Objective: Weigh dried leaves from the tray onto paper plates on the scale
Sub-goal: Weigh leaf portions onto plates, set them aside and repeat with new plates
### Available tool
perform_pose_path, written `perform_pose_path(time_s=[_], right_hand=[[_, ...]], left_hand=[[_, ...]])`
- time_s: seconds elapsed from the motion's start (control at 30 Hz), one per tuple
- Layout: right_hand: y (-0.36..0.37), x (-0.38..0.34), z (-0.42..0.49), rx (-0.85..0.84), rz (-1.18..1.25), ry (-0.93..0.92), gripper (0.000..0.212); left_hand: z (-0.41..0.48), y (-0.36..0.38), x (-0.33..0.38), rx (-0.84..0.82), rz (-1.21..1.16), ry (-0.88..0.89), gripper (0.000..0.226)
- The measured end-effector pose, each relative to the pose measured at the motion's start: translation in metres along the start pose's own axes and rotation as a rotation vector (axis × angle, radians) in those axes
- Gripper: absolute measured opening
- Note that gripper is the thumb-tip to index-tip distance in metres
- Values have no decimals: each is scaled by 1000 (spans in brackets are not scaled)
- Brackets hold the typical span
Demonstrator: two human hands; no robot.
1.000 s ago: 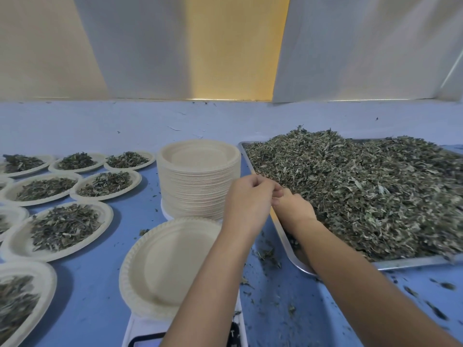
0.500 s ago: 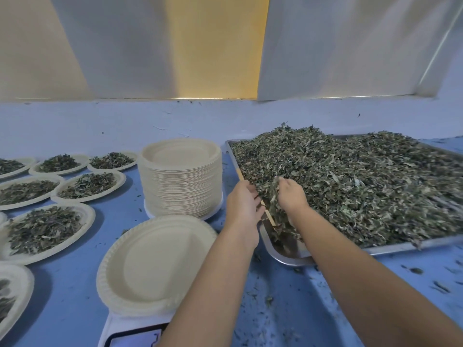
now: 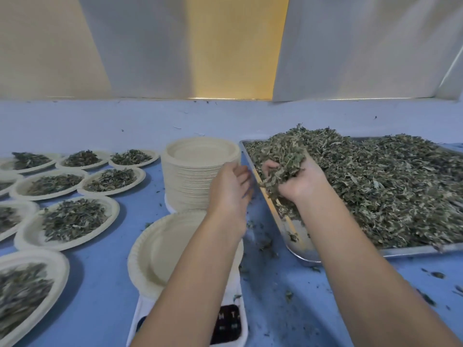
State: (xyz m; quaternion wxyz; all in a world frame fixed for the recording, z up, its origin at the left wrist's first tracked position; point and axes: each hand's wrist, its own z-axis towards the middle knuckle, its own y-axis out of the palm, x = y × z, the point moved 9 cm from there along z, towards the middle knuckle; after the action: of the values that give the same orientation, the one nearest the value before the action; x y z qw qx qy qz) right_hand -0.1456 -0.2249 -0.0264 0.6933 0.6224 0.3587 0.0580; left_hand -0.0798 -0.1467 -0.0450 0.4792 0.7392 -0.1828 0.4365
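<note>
Holding a big bunch of dried leaves (image 3: 285, 152) in its curled fingers over the tray's (image 3: 400, 252) near corner, the right hand (image 3: 299, 182) has the empty paper plate (image 3: 160, 249) on the scale (image 3: 226, 321) down to its left, closer to the person, with the loose, empty left hand (image 3: 229, 190) in between.

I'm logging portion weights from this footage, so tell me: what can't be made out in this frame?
Head view only.
- Reading on the scale: the left forearm covers most of it; the dark panel is blurred.
- Fingers of the right hand: mostly buried in the dried leaves it grips.
- The tray: right end cut off by the frame edge.
- The nearest filled plate: blurred, cut off at the left edge.
</note>
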Motion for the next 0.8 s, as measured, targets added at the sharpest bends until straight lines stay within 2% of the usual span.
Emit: perform_pose_path(time_s=[0.07,0.17,0.27,0.33,0.4,0.5,0.63,0.73,0.8], right_hand=[[27,17,-8,-102,-31,27,53],[49,46,-21,-135,-214,24,54],[59,69,-29,-153,-521,-72,34],[62,84,-31,-181,-838,-145,27],[65,90,-31,-207,-1149,-267,24],[71,108,-34,-327,-1426,-408,21],[62,125,-35,-420,-1588,-423,9],[57,127,-36,-415,-1584,-451,20],[58,129,-38,-414,-1608,-508,27]], left_hand=[[-8,-16,21,29,22,91,36],[-22,-53,57,119,142,261,33],[-33,-89,85,213,189,366,30],[-32,-104,85,232,185,317,31],[-26,-104,74,183,135,220,35],[-19,-103,62,138,73,139,40],[-14,-106,53,129,19,47,39],[-11,-110,44,141,19,-10,39],[-9,-115,40,184,17,-5,30]])
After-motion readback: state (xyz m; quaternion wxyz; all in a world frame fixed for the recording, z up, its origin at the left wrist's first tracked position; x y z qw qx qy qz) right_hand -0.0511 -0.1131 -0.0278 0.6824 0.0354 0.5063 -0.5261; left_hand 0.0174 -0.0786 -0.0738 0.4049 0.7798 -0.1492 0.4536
